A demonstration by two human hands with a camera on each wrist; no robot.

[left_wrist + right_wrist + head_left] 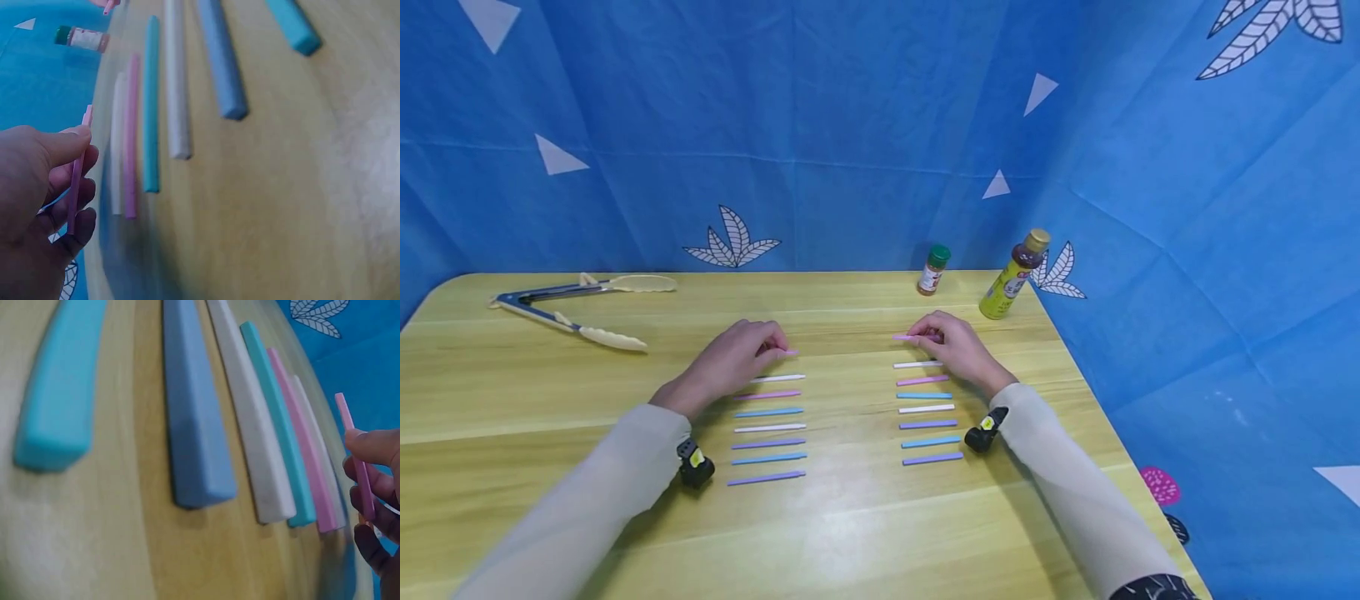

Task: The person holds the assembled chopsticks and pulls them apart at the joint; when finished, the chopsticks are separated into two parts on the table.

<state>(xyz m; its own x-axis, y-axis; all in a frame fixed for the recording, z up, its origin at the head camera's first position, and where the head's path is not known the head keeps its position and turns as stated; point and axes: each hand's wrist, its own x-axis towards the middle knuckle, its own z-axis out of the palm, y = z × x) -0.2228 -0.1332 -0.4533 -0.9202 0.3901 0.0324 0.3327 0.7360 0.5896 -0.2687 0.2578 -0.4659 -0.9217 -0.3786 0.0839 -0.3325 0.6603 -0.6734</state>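
My left hand [736, 357] is over the far end of the left column of sticks. In the left wrist view it pinches a slim pink stick [76, 178] between thumb and fingers. My right hand [958, 350], at the far end of the right column, holds another slim pink stick [361, 469] between thumb and fingertips. Below each hand, several straight pastel sticks lie in parallel, spaced apart. Nearest the left hand is a white stick [782, 378], then a pink one [771, 395]. On the right, a white stick [916, 364] lies just below the hand.
Cream-tipped tongs [542, 292] lie spread at the back left of the wooden table [850, 533]. A small green-capped jar [931, 271] and a taller yellow-labelled bottle [1009, 279] stand at the back right. A blue patterned cloth [865, 125] hangs behind.
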